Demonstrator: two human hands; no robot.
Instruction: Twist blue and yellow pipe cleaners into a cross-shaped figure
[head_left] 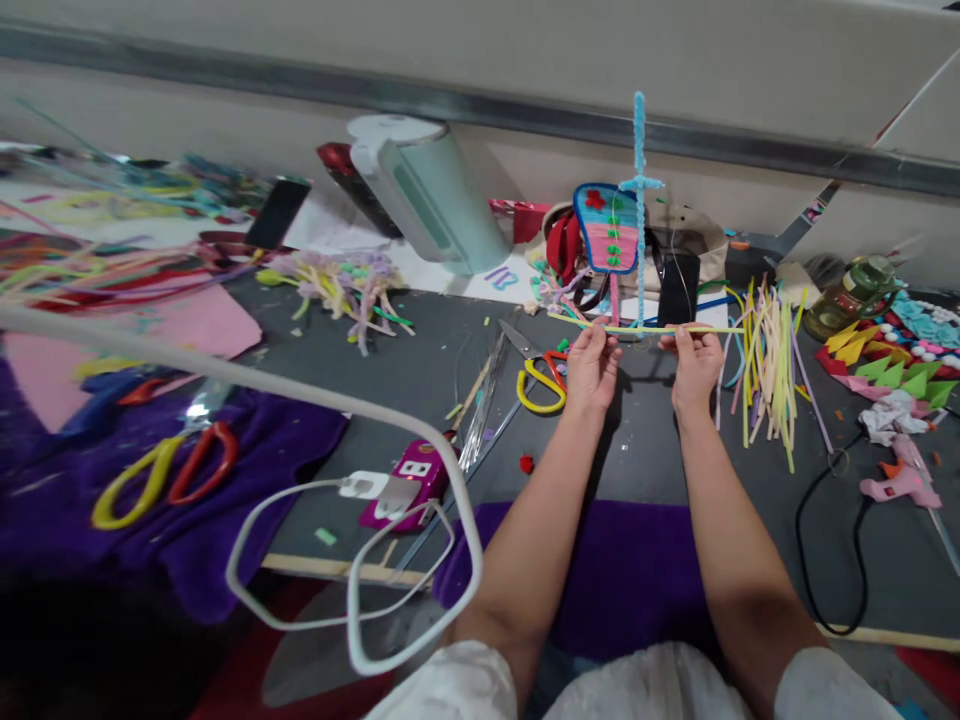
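Note:
A yellow pipe cleaner (645, 329) is stretched level between my two hands above the grey table. My left hand (594, 368) pinches it toward its left end, and my right hand (694, 366) pinches it nearer the right end. Behind it stands a tall light-blue pipe-cleaner stick (640, 230) with a short crosspiece. A blue-rimmed decorated piece (609, 228) with pink stripes and green shapes is just left of that stick. Close to my left wrist lie scissors (541, 385) with yellow and orange handles. Right of my right hand lies a bundle of yellow and purple pipe cleaners (772, 365).
A pink glue gun (904, 475) with a black cord lies at the right. A pale green pitcher (439, 190) stands by the wall. A purple power strip (412, 485) with a white cable sits front left. Other scissors (169, 475) rest on purple cloth (285, 440).

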